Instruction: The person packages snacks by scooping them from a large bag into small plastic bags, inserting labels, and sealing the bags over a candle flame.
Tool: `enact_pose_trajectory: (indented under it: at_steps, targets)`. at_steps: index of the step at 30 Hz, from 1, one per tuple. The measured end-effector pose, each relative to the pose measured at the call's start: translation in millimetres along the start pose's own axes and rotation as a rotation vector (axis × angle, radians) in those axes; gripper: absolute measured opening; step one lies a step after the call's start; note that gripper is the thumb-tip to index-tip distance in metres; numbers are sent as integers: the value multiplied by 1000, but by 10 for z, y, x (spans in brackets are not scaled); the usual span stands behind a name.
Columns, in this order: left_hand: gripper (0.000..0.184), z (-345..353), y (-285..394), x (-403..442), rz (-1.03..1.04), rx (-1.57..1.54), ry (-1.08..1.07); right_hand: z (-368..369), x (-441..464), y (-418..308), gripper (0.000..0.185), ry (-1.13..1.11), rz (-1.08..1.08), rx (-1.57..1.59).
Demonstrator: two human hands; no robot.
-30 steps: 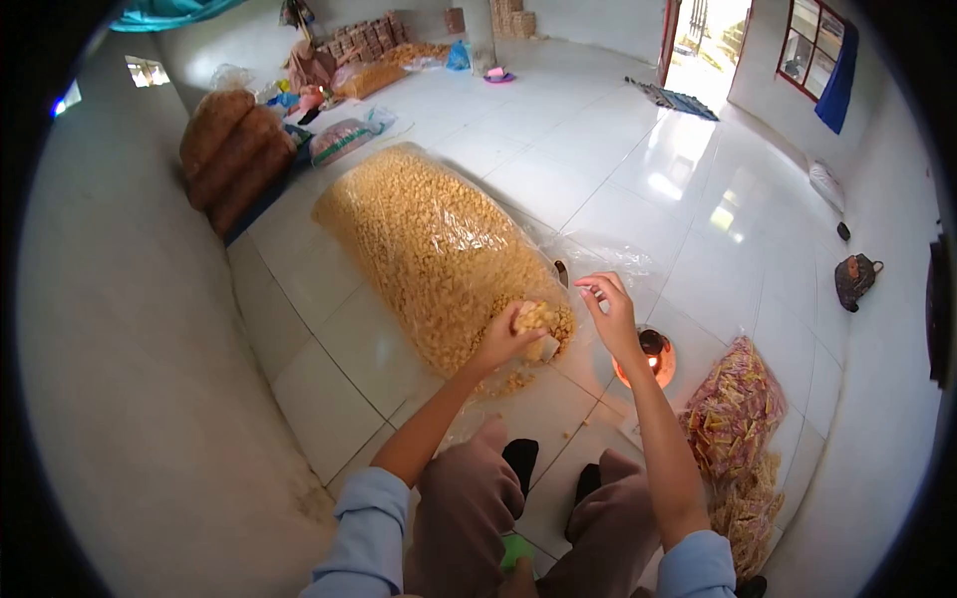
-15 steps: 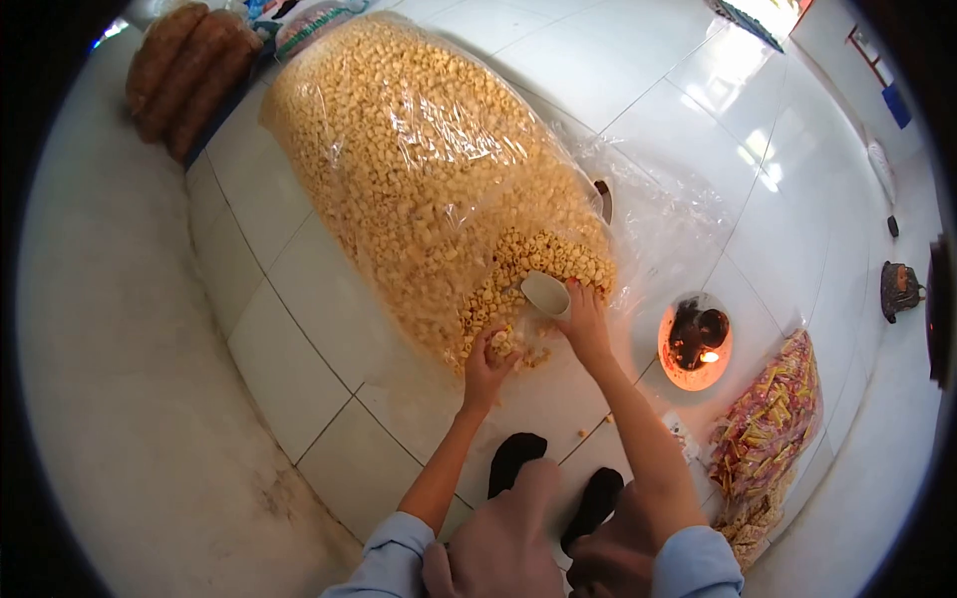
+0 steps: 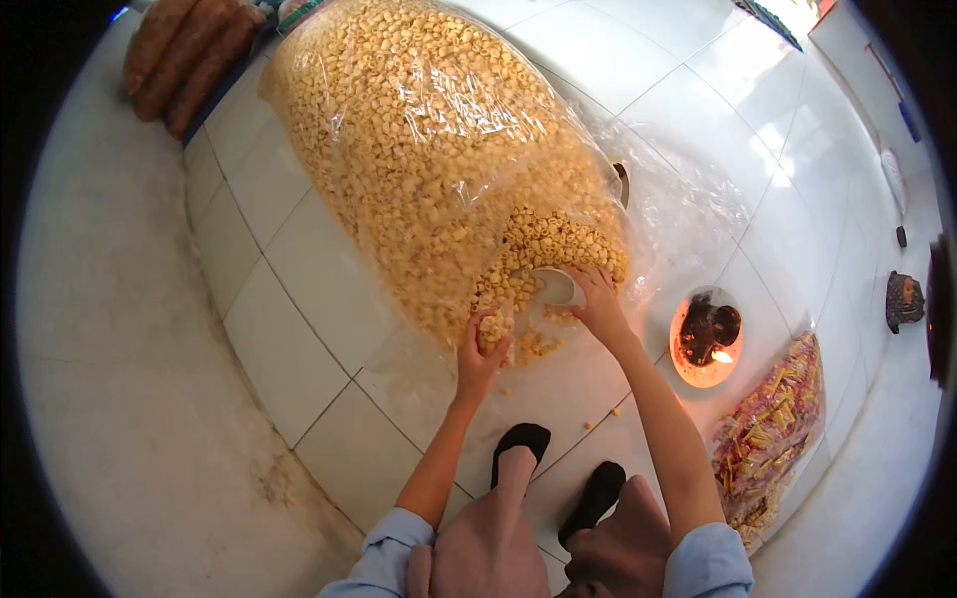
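A large clear plastic bag (image 3: 429,149) full of yellow ring-shaped snacks lies on the floor, its open mouth facing me. My right hand (image 3: 596,301) grips a whitish scoop (image 3: 559,287) at the mouth, against the loose snacks (image 3: 558,239). To its left, my left hand (image 3: 481,351) is wrapped round a small clear bag of snacks (image 3: 495,327), close to the big bag's lower edge. A few snacks are spilled on the plastic between my hands.
An orange-lit plate (image 3: 706,337) with a small flame and a dark cup stands right of my right forearm. Beyond it lies a bag of colourful packets (image 3: 768,419). Long brown bundles (image 3: 189,60) are at the upper left. My feet (image 3: 592,498) are below.
My right hand, empty a second ago, now has the scoop and is at the big bag's mouth. My left hand has moved lower with the small bag. The view has tilted down.
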State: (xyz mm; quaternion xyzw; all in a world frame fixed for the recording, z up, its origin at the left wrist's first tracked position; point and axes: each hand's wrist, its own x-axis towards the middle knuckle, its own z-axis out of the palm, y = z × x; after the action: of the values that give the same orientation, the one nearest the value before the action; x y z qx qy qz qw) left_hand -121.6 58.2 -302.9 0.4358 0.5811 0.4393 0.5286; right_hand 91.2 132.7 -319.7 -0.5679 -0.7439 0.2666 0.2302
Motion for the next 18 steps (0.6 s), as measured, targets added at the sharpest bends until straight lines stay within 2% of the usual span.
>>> enact_pose_trajectory:
  at_steps: [4,6,8,10,13,15,18]
  targets:
    - [43,15,-115,20,-3,-77,-12,-7,31,23,64,-115,47,122]
    - [43,48,-129,-3,-11,-87,-12,80,40,-26,64,-128,-89,94]
    - [42,64,-175,18,70,-119,27,105,54,-66,64,-145,-65,149]
    - [41,51,-61,3,32,-167,8,7,94,-154,64,-163,-47,198]
    - [40,69,23,78,2,-174,-36,-440,102,-236,64,-162,-7,265]
    - [40,88,84,177,16,-130,-64,-818,79,-358,63,4,-57,160]
    - [38,187,263,328,130,107,-154,-1449,84,-715,60,-22,-92,54]
